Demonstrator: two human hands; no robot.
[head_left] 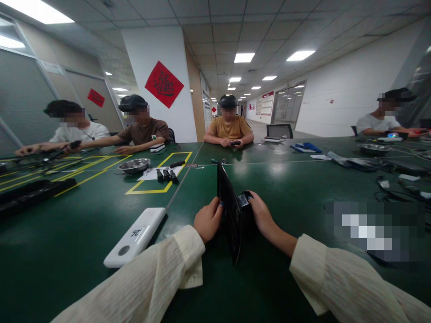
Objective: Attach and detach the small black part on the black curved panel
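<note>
My left hand (208, 220) and my right hand (261, 214) meet at the middle of a green table (101, 224). Between them stands a flat black panel (229, 211) on its edge, seen nearly edge-on. My left hand's fingers are closed against its left face. A small black block (245, 202) sits against the panel's right face, and my right hand wraps round it. Both sleeves are cream-coloured.
A white power bank (134, 237) lies left of my left arm. Farther off are a metal bowl (134, 165), small black parts (166, 175) inside a yellow taped rectangle, and a black tray (33, 193) at left. Cables (397, 188) lie at right. Several people sit around the table.
</note>
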